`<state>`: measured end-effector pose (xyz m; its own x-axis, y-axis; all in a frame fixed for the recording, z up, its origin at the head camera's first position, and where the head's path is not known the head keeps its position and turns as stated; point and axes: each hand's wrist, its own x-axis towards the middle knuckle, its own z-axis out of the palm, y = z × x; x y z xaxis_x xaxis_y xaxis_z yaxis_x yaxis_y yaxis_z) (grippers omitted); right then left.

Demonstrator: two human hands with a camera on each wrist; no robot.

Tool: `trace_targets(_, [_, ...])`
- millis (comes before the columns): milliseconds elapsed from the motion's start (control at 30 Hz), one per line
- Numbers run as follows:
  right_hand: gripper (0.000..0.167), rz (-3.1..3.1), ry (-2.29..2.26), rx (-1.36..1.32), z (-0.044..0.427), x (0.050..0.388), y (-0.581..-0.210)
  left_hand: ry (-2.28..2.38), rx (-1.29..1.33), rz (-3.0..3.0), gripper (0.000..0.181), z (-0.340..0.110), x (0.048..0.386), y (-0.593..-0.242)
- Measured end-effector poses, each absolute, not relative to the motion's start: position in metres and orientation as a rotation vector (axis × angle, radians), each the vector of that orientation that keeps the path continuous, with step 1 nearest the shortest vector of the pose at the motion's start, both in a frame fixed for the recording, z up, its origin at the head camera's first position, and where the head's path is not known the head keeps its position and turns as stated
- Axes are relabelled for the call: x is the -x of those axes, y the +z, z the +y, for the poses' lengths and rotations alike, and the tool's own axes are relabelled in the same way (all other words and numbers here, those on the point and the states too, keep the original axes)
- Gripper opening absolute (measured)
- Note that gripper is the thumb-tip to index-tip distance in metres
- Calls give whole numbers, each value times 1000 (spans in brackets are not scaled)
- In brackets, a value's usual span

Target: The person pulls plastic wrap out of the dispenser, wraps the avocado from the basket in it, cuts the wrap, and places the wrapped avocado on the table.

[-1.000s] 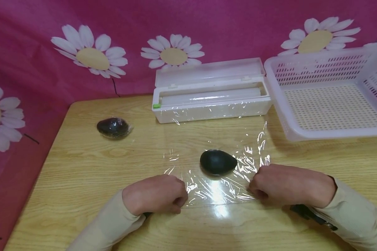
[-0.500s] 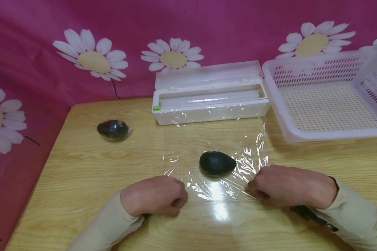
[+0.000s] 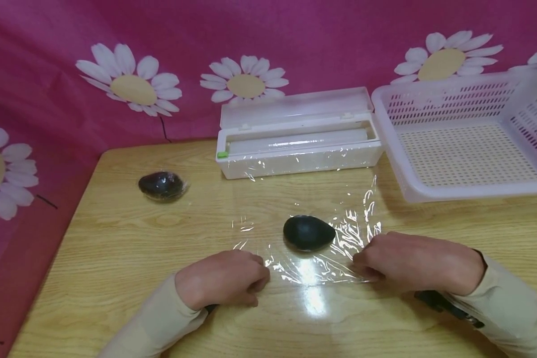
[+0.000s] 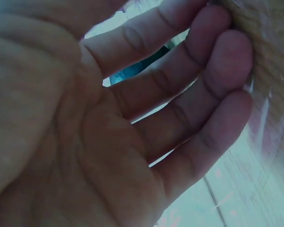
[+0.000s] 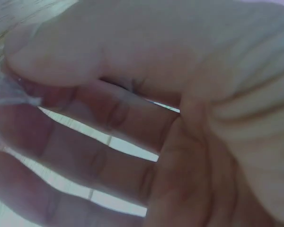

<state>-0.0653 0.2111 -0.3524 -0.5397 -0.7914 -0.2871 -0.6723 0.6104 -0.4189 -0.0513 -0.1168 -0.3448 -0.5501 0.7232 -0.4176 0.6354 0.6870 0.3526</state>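
A clear sheet of plastic wrap (image 3: 259, 199) stretches over the table from its dispenser box (image 3: 300, 161) toward both hands. On the sheet lies a dark, smooth avocado (image 3: 309, 233), its pointed end to the right. My left hand (image 3: 223, 277) holds the sheet's near left corner; where thumb and forefinger meet is hidden, and in the left wrist view the other fingers (image 4: 180, 113) are slightly bent. At the near right corner my right hand (image 3: 418, 263) pinches the plastic wrap (image 5: 12, 90) between thumb and forefinger. Another avocado (image 3: 162, 186), wrapped in film, rests at the left.
The dispenser's lid (image 3: 295, 107) stands raised at the back, with the roll (image 3: 297, 140) inside. Beside it on the right is a white slotted plastic basket (image 3: 418, 191). A pink flowered cloth (image 3: 322, 44) hangs behind the wooden table (image 3: 116, 238).
The sheet's near edge has shifted slightly away from me and its glints have changed. Both hands and the avocado have stayed almost in place. The head view has tilted a little.
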Motion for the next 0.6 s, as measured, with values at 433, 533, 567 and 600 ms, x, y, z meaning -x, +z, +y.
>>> trace_targets(433, [42,2408,-328,1086,215,65,-350,246,-1133,2363,32,-120,51,-342])
trace_targets(533, [41,2405,-336,1087,216,65,-350,266,-1109,2372,32,-122,50,-341])
trace_targets(567, [40,2407,-339,1103,216,66,-350,276,-1097,2377,31,-123,50,-341])
trace_targets(600, [39,2406,-347,1114,216,66,-349,285,-1087,2385,31,-124,49,-341])
